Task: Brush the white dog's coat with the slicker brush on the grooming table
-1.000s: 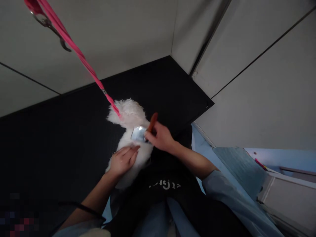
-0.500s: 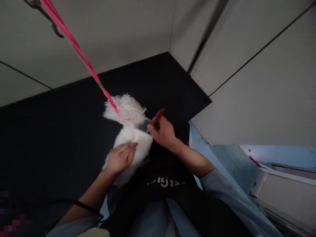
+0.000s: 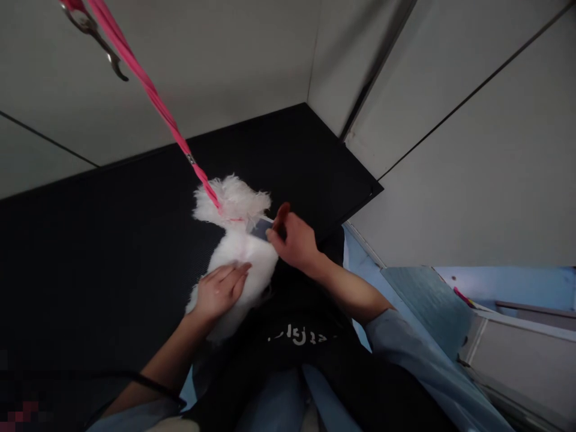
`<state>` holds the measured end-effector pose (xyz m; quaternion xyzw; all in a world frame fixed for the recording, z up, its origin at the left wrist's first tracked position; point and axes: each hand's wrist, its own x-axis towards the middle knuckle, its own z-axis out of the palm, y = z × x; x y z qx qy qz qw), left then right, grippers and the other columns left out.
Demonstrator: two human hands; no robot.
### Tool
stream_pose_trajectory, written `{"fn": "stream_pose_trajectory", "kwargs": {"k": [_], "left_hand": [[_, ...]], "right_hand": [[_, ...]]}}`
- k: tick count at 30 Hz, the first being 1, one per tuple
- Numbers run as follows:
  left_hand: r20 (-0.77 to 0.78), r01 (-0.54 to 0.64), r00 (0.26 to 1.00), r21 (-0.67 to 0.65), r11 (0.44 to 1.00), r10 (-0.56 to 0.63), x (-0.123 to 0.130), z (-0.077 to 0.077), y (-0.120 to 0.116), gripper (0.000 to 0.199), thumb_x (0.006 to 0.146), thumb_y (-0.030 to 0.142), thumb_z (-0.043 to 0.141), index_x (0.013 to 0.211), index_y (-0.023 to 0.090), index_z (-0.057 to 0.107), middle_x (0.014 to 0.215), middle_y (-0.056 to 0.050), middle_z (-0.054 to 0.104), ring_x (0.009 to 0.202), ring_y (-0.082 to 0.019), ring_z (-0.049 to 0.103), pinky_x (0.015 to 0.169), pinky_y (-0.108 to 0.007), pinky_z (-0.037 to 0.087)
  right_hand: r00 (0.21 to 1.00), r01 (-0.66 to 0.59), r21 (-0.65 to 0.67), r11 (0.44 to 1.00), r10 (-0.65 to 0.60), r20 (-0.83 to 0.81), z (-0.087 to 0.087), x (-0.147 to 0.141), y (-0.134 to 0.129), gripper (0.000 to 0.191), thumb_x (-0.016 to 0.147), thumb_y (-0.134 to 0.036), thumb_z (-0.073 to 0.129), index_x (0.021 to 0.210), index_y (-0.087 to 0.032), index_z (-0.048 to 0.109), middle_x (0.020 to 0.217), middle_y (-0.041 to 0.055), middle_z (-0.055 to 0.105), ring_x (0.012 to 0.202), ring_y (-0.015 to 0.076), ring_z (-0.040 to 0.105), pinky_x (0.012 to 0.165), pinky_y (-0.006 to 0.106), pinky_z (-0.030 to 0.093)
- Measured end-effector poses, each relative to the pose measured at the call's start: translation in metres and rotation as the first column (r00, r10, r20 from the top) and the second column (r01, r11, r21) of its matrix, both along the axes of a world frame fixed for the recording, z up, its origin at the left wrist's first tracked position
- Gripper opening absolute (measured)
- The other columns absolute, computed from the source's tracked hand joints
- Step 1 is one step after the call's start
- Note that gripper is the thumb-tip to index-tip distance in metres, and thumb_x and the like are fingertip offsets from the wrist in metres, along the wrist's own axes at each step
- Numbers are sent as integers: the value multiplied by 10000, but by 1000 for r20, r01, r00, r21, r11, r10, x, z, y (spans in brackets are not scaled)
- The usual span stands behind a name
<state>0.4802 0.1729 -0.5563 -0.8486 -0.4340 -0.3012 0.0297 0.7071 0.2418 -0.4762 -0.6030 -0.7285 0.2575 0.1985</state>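
A small white dog (image 3: 258, 255) with a fluffy head is on a black table (image 3: 288, 144), at its near edge. A twisted pink cord (image 3: 157, 102) runs down from the upper left to its neck. My left hand (image 3: 221, 291) lies on the dog's back, fingers stretched out over the fur. Beside the dog's head, to the right, my right hand (image 3: 294, 237) is closed round a reddish-brown handle (image 3: 281, 217). A thin pale part extends from that hand toward the head fur; what tool it is I cannot tell.
A metal hook (image 3: 112, 59) hangs at the upper left. Grey wall panels (image 3: 468, 144) border the table at the back and right. A white cabinet (image 3: 522, 354) stands at the lower right. My black apron (image 3: 288, 360) is against the table's near edge.
My right hand and the handle have shifted slightly, and the handle is now more upright. My left hand stays on the dog's back. The view has moved a little.
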Motion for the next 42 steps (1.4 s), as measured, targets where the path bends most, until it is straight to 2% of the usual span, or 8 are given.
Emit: {"fn": "stream_pose_trajectory", "kwargs": {"k": [3, 11, 14, 18, 22, 26, 31, 42], "left_hand": [[-12, -4, 1000, -12, 1000, 4, 0, -1, 1, 242, 967, 210, 551, 970, 206, 793, 682, -34, 692, 633, -144, 669, 590, -229, 484], [24, 21, 999, 4, 1000, -21, 1, 2, 3, 219, 957, 195, 562, 945, 194, 781, 683, -37, 706, 604, -148, 671, 581, -232, 490], [19, 15, 1000, 11, 1000, -16, 2, 3, 3, 211, 957, 197, 567, 968, 193, 779, 705, -40, 721, 621, -153, 682, 581, -231, 490], [18, 24, 1000, 11, 1000, -25, 1, 1, 3, 230, 964, 193, 547, 958, 196, 776, 731, -43, 738, 637, -155, 692, 602, -230, 504], [36, 16, 999, 16, 1000, -17, 0, 0, 3, 218, 960, 202, 557, 988, 201, 773, 748, -39, 742, 640, -152, 691, 596, -224, 505], [41, 34, 999, -1, 999, -34, -1, -1, 3, 232, 973, 210, 541, 988, 199, 771, 705, -30, 717, 607, -141, 675, 560, -216, 483], [62, 13, 998, -89, 996, -8, -5, -5, 1, 239, 967, 228, 543, 1015, 206, 776, 682, -28, 695, 609, -135, 669, 561, -213, 481], [69, 18, 998, -95, 995, -11, -7, -8, 1, 253, 970, 231, 526, 973, 207, 778, 670, -31, 691, 589, -136, 656, 561, -214, 493]], "right_hand": [[994, -111, -89, 990, 112, 6, 1, -2, 1, 189, 901, -374, 631, 959, -199, 586, 947, 48, 682, 856, 188, 654, 733, 286, 472], [994, -107, -86, 990, 109, 11, 5, -7, 1, 197, 900, -381, 641, 965, -204, 582, 964, 55, 687, 879, 207, 662, 737, 304, 483], [1000, -4, 26, 1000, 3, 9, 7, -5, 2, 193, 936, -377, 592, 1011, -199, 585, 1032, 77, 681, 964, 215, 655, 799, 317, 487], [990, -138, -26, 990, 139, 12, 7, -6, 2, 187, 910, -372, 640, 965, -201, 587, 981, 62, 680, 929, 203, 654, 775, 298, 487], [1000, -21, 76, 997, 20, 23, 8, -5, 0, 191, 943, -371, 595, 1006, -191, 599, 1032, 92, 676, 993, 224, 649, 834, 323, 493], [985, -173, 12, 985, 173, 24, 10, -6, -2, 205, 917, -393, 639, 971, -200, 597, 978, 64, 681, 925, 208, 653, 799, 307, 495], [993, -112, 93, 989, 107, 56, 13, -7, 1, 198, 952, -389, 587, 992, -195, 600, 1029, 85, 682, 991, 216, 647, 848, 314, 481], [981, -191, -22, 981, 192, 38, 11, -12, -3, 200, 916, -394, 640, 949, -202, 597, 974, 71, 688, 918, 211, 654, 773, 307, 483]]}}
